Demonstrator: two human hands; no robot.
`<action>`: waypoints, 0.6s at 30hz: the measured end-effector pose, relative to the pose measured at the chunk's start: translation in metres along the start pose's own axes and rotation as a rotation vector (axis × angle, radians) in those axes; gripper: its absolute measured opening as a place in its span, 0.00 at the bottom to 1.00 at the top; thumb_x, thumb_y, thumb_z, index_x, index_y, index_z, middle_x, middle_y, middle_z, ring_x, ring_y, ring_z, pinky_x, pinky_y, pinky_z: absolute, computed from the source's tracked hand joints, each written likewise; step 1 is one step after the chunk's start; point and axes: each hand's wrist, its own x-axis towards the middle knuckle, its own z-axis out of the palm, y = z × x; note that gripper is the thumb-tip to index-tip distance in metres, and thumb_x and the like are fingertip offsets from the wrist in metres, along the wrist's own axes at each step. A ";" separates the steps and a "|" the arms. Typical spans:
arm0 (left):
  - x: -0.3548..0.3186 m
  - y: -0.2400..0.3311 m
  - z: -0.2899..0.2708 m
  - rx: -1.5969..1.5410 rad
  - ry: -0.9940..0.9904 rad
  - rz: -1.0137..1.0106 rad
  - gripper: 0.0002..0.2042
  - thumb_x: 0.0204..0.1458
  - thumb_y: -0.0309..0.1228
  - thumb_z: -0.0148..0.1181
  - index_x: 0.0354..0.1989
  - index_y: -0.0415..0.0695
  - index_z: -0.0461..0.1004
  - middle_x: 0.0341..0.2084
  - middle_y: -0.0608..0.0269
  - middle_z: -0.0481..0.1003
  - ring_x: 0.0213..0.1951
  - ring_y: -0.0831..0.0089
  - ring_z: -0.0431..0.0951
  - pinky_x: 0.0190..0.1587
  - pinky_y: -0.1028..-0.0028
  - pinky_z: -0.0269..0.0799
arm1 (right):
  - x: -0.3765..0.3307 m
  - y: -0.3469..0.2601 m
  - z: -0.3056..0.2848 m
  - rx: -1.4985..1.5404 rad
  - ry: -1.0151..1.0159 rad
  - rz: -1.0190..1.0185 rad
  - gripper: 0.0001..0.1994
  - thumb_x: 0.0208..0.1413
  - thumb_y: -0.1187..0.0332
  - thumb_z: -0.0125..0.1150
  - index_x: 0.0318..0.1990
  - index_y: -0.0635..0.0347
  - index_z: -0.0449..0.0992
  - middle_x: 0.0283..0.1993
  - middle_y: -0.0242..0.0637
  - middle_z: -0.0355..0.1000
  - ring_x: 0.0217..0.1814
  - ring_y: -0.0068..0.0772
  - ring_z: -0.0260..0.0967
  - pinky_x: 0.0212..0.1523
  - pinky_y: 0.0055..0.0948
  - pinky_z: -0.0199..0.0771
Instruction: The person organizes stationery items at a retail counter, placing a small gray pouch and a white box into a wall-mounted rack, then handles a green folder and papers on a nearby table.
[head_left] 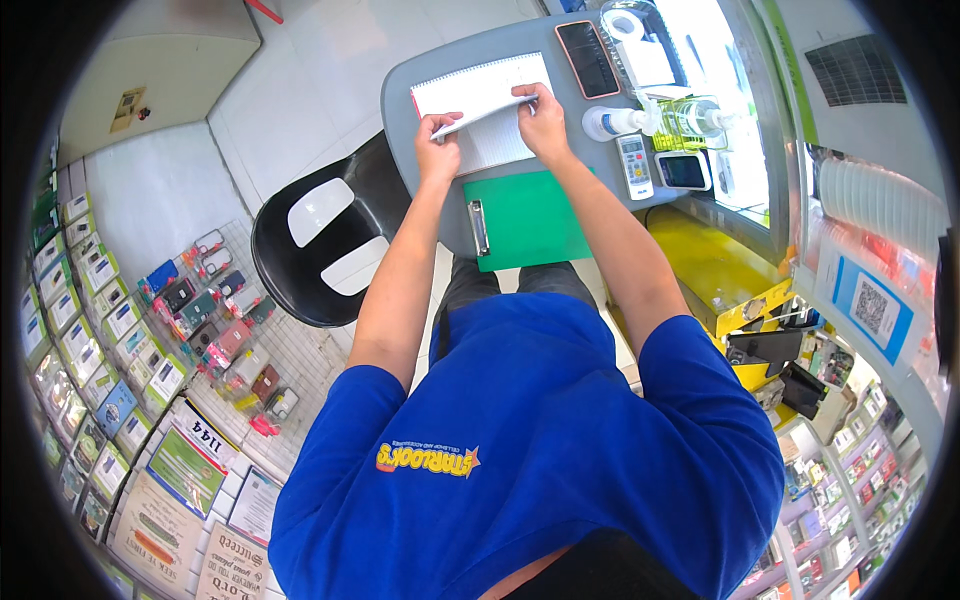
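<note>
A spiral-bound notebook [497, 148] lies on the grey table [400, 82], its coil along the far edge and a lined sheet showing beneath. Both hands pinch the near edge of a white notebook page [480, 100], which is raised and bowed above that sheet. My left hand [438, 153] grips its left corner, thumb on top. At the right end of the same edge, my right hand [541, 128] has thumb and fingers closed on the paper. Closer to my body, a green clipboard [535, 218] with a metal clip at its left lies partly under my right forearm.
Right of the notebook are a phone [588, 60], a white pump bottle [612, 123], a remote control [635, 165] and a tape roll [624, 25]. A black chair [275, 255] stands at the left. Phone cases [225, 340] hang on a wire rack beyond it.
</note>
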 end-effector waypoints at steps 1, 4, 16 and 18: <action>0.000 -0.001 -0.001 -0.034 -0.001 -0.032 0.07 0.58 0.16 0.60 0.39 0.42 0.70 0.46 0.56 0.82 0.51 0.65 0.79 0.59 0.68 0.69 | 0.000 0.000 -0.001 -0.016 0.004 -0.013 0.13 0.57 0.78 0.55 0.48 0.57 0.77 0.48 0.47 0.79 0.52 0.48 0.77 0.57 0.39 0.74; 0.001 -0.001 -0.004 0.086 0.017 0.069 0.08 0.57 0.19 0.62 0.41 0.41 0.71 0.45 0.55 0.82 0.51 0.66 0.79 0.58 0.68 0.70 | 0.000 0.000 -0.002 -0.045 0.058 -0.079 0.10 0.58 0.76 0.58 0.47 0.58 0.78 0.46 0.45 0.80 0.50 0.45 0.78 0.55 0.38 0.76; -0.058 0.004 -0.032 0.176 -0.203 -0.417 0.16 0.55 0.25 0.68 0.52 0.35 0.75 0.45 0.54 0.82 0.46 0.68 0.82 0.51 0.68 0.77 | -0.058 0.024 -0.047 -0.046 -0.134 0.305 0.20 0.51 0.65 0.72 0.50 0.64 0.81 0.35 0.45 0.82 0.36 0.39 0.81 0.41 0.37 0.79; -0.092 -0.006 -0.032 0.202 -0.292 -0.479 0.16 0.55 0.26 0.68 0.50 0.34 0.75 0.43 0.55 0.83 0.45 0.68 0.83 0.50 0.67 0.78 | -0.093 0.032 -0.053 -0.134 -0.108 0.368 0.18 0.51 0.66 0.71 0.49 0.64 0.82 0.35 0.44 0.82 0.37 0.40 0.81 0.42 0.37 0.79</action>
